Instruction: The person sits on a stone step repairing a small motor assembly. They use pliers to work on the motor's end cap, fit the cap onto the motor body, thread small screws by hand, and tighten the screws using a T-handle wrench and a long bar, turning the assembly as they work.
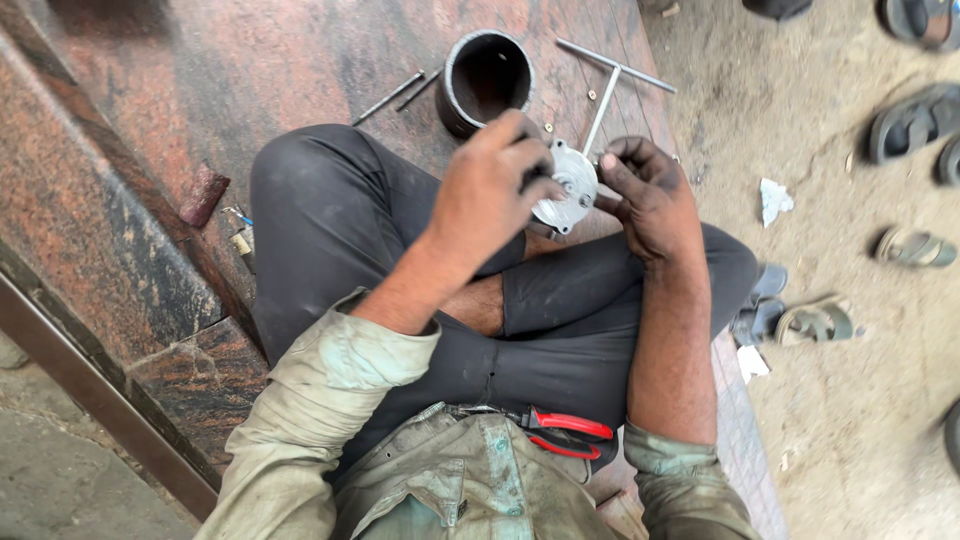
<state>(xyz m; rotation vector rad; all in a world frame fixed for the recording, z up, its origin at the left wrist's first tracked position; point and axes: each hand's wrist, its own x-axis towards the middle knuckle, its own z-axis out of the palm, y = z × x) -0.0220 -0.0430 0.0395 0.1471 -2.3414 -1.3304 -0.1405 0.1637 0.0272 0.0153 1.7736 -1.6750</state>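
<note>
Item: round grey metal housing [566,186], flat-faced with small holes, held above the person's crossed legs. Left hand [490,190]: closed over the near edge of the housing from above, fingers curled so the piece is clamped steady; whether it also holds a small tool cannot be told. Right hand [645,195]: fingers drawn narrow, pinching at the housing's right edge, seemingly bracing it from the other side. Surroundings: red stone ledge [250,70] serving as seat and work surface; short black pipe section [484,80] standing open-end up just beyond the hands; T-shaped metal rod [610,85] lying beside it, within reach; two thin pins [395,95] left of the pipe; red-handled pliers [565,432] resting in the lap against the shirt, kept close. Sandals [915,120] scattered on the dusty floor [830,400] to the right.
</note>
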